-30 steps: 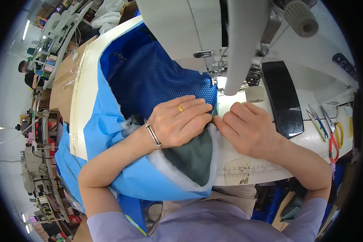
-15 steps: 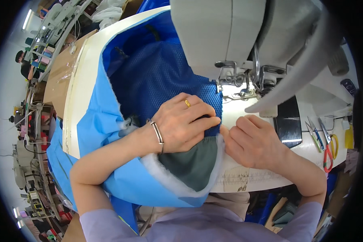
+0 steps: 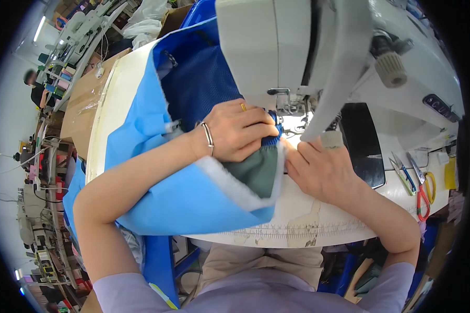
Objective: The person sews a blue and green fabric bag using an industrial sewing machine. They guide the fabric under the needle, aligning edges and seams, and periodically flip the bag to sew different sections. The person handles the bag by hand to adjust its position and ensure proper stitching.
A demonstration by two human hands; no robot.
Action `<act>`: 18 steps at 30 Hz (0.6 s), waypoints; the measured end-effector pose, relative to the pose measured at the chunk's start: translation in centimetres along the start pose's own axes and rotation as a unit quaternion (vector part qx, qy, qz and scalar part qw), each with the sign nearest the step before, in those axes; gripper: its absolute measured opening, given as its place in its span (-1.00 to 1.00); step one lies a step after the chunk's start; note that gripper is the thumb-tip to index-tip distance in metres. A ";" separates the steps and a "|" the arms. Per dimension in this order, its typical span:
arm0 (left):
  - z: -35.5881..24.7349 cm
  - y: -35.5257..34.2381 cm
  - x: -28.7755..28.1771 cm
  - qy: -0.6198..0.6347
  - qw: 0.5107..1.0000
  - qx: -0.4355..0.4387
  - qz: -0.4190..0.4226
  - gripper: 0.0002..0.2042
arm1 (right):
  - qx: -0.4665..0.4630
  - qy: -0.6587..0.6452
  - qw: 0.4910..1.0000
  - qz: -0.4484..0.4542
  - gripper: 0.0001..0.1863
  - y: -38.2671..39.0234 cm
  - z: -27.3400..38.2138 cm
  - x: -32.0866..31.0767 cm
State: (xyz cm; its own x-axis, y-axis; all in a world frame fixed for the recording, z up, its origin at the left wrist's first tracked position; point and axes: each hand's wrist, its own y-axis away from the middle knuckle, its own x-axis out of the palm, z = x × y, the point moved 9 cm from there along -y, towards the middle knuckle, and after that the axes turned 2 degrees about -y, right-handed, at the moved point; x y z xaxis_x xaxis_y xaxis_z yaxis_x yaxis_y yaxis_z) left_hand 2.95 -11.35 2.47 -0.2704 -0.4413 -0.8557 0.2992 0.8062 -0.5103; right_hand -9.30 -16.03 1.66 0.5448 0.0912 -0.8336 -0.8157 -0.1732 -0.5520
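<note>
On the pale counter (image 3: 344,216), under the head of a white sewing machine (image 3: 271,47), lies a bulky piece of work in several layers. Its dark blue mesh fabric (image 3: 201,78) runs up to the presser foot (image 3: 279,119); a dark green panel (image 3: 256,172) meets it nearer the person, fringed by white padding (image 3: 224,180), and light blue fabric (image 3: 177,203) wraps around the outside and hangs over the counter's front edge.

The left hand (image 3: 237,130), wearing a ring and a bracelet, lies palm down across the mesh and the top of the green panel, its fingers side by side and slightly bent, the tips just beside the presser foot. The right hand (image 3: 321,169) is at the right edge of the work, fingers curled, with the foremost fingertips touching that edge near the seam; whether they pinch it, I cannot tell.

A black panel (image 3: 363,141) is set beyond the right hand. Farther right, scissors (image 3: 424,188) with red and yellow handles lie next to small snips (image 3: 403,172). A ruler scale (image 3: 261,237) follows the counter's near edge.
</note>
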 end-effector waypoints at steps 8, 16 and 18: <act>1.1 -1.7 -1.6 0.046 0.969 -0.140 0.200 -0.84 | -0.016 -0.009 0.997 -0.075 -0.61 0.4 0.4 -1.9; 1.7 4.5 -16.5 -0.134 0.943 -0.305 0.007 -0.78 | 0.031 -0.193 0.976 -0.095 -0.73 -0.8 2.2 -4.1; 4.9 10.7 -19.1 -0.167 0.896 -0.412 -0.021 -0.69 | 0.098 -0.318 0.943 -0.026 -0.67 -1.5 2.9 -2.7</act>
State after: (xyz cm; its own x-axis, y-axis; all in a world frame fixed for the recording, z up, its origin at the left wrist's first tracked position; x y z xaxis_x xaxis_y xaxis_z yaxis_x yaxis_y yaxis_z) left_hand 15.81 3.81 12.96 0.0648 -0.4603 -0.8854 -0.5180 0.7429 -0.4241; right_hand -10.08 -13.18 4.71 0.4098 0.6749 -0.6136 -0.8450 0.0274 -0.5341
